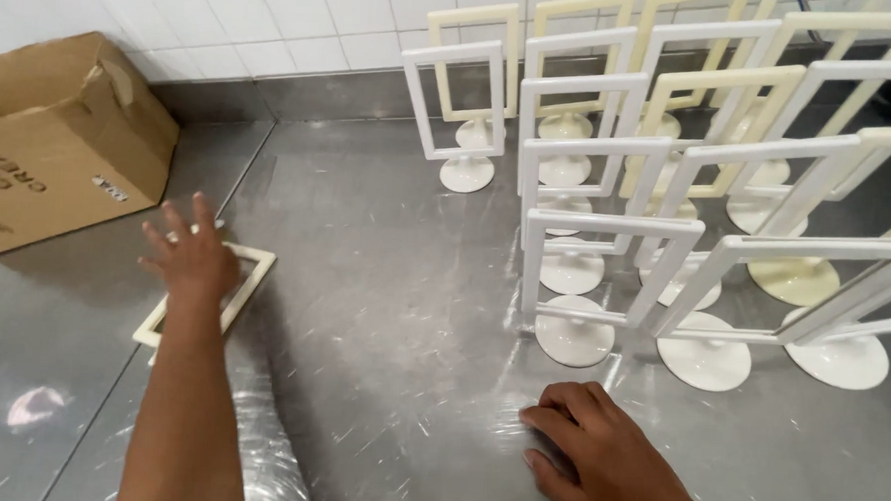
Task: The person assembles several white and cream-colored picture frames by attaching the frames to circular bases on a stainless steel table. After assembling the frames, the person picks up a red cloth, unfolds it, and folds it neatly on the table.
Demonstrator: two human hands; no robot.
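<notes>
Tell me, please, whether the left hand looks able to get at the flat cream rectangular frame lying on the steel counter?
Probably yes. The left hand already hovers spread over the flat cream rectangular frame, with nothing between them. The brown cardboard box sits off to the side, and the standing white frames are far across.

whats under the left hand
A flat cream frame lies on the steel table beneath the left hand. The hand covers its middle and near-left part, so that stretch cannot be seen.

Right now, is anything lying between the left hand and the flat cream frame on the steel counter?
Nothing visible does. The left hand is spread directly above the flat cream frame, partly covering it. The cardboard box sits off to its left, and the standing frames are well to its right.
</notes>
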